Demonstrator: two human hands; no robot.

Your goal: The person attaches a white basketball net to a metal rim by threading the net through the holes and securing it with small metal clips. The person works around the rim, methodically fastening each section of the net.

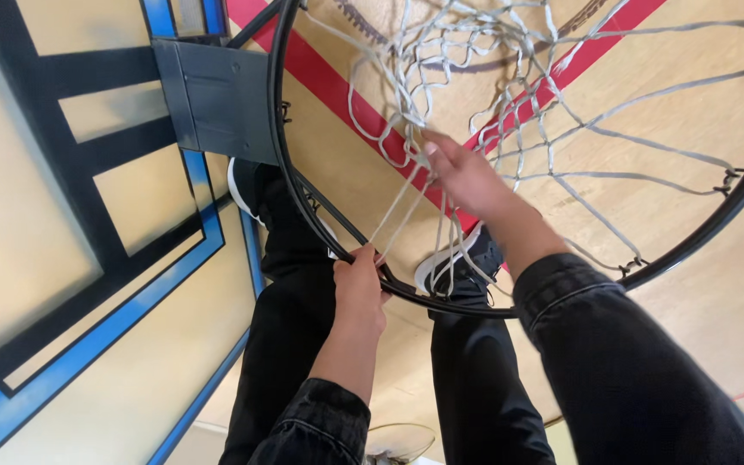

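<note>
1. Net-fitting work is in hand, by my judgement: a white basketball net [510, 129] hangs partly attached inside a black hoop rim [279, 129], seen from above with the wooden court floor [691, 284] far below.
2. Left hand [359, 288], at 6 o'clock on the rim, is clamped on the rim where two net cords meet it.
3. Right hand [462, 176], inside the ring near centre, has its fingers closed, pinching net loops.
4. Next move likely calls for drawing a slack loop to the nearest free rim hook [632, 267], at 4 o'clock.
5. Backboard [71, 215] stands at 9 o'clock.
</note>
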